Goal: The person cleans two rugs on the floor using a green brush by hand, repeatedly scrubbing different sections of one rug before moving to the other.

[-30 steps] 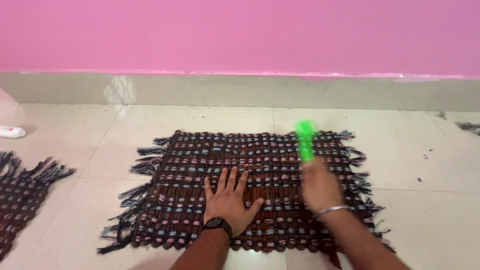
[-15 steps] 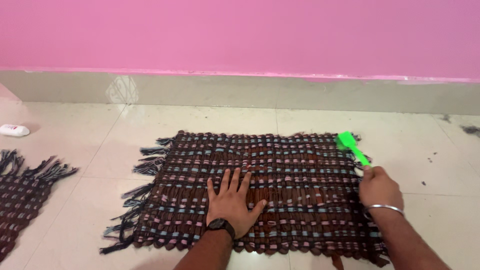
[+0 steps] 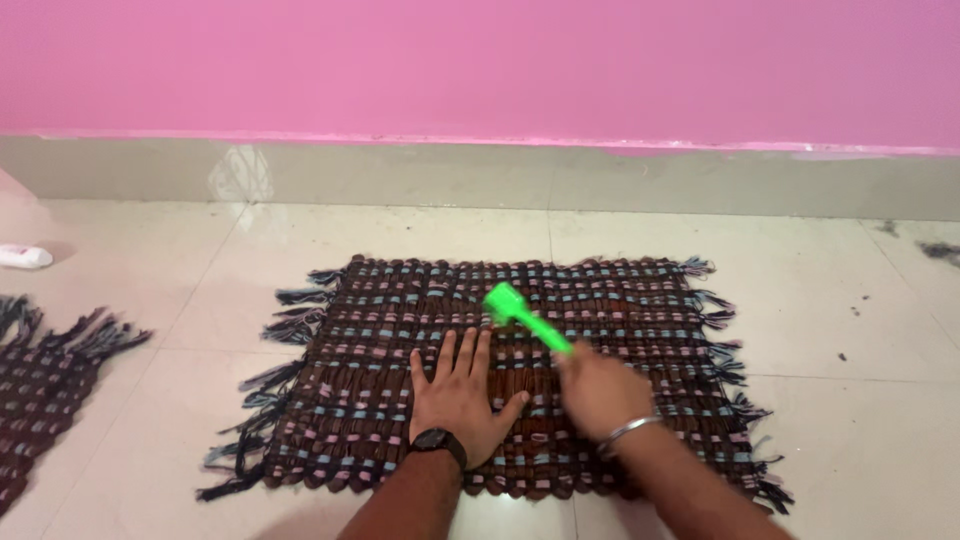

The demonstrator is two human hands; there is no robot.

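Observation:
A brown woven mat with pink and blue stripes and dark fringes lies flat on the tiled floor. My left hand, with a black watch on its wrist, presses palm down on the mat's near middle, fingers spread. My right hand, with a metal bangle on the wrist, grips the handle of a bright green brush. The brush head points up and to the left, over the mat just above my left fingertips. The right hand looks blurred.
A second fringed mat of the same kind lies at the left edge. A small white bottle rests on the floor at far left. Dark lint specks dot the tiles at right. A pink wall with a grey skirting stands behind.
My right hand has swung the green brush from the mat's far right corner leftward to its middle, near my left fingertips. My left hand stays pressed in place.

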